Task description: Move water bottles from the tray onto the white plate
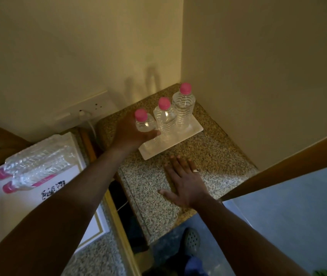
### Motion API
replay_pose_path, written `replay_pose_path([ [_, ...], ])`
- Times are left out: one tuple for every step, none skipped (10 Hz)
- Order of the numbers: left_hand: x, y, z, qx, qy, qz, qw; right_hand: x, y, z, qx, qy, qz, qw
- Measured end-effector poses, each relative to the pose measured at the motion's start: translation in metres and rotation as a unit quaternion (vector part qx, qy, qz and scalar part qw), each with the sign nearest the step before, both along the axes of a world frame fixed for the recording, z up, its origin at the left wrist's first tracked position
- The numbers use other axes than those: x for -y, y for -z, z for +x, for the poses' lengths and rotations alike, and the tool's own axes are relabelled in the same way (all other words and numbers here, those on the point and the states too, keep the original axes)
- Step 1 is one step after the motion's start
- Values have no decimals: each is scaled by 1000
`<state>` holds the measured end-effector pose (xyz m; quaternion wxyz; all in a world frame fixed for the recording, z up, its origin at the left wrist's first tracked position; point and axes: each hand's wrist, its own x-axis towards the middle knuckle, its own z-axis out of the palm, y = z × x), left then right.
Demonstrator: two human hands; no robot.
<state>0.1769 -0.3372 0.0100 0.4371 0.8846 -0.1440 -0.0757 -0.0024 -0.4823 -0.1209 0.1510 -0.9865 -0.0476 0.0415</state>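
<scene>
A white rectangular plate point(195, 129) lies on the speckled granite counter point(218, 152) in the corner. Two clear water bottles with pink caps stand upright on it: one in the middle point(165, 118) and one at the far end point(183, 104). My left hand point(130, 134) grips a third pink-capped bottle point(144, 122) upright over the plate's near-left end; whether it touches the plate is hidden. At the left, two more bottles point(37, 166) lie on their sides on a white tray point(29, 206). My right hand point(186, 182) rests flat on the counter, fingers spread.
Walls close the corner behind and to the right of the plate. A wall socket with a plugged cable point(85, 114) sits left of the counter. A dark gap point(122, 206) separates the tray from the counter. A wooden edge point(278, 172) runs at the right.
</scene>
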Motion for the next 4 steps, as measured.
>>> replay_pose_path([
  [2,-1,-1,-20,-2,-14,1000,0,0,0,-7,-1,-7,1000],
  [3,-4,-1,-30,2,-20,999,0,1,0,-14,3,-17,1000],
  [-5,-10,-1,-39,24,-24,999,-2,-1,0,-20,0,-19,1000],
  [-21,-17,-6,-32,16,-26,999,-2,0,1,-35,-2,-24,999],
])
